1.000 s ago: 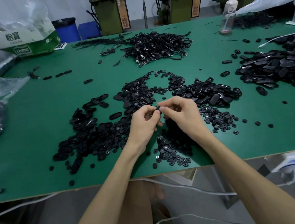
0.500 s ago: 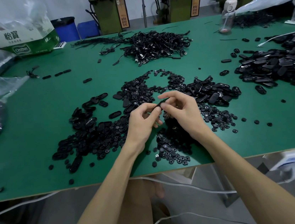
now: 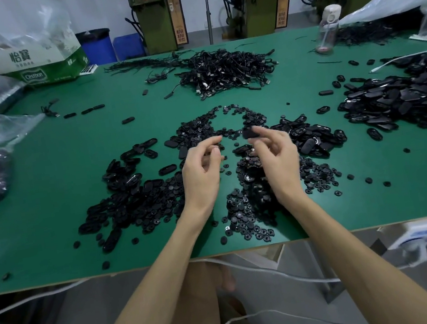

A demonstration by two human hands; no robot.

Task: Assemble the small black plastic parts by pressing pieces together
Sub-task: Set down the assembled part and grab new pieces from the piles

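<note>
The hands, joined half a second ago, are now standing apart. The right hand (image 3: 278,163) is pinching a black part (image 3: 250,133) between thumb and forefinger at its 12 o'clock, over the pile (image 3: 252,200). The left hand (image 3: 201,171) is hanging loosely curled and looks empty (a small piece could be hidden). One press is likely complete, and the part is probably awaiting set-down.
</note>
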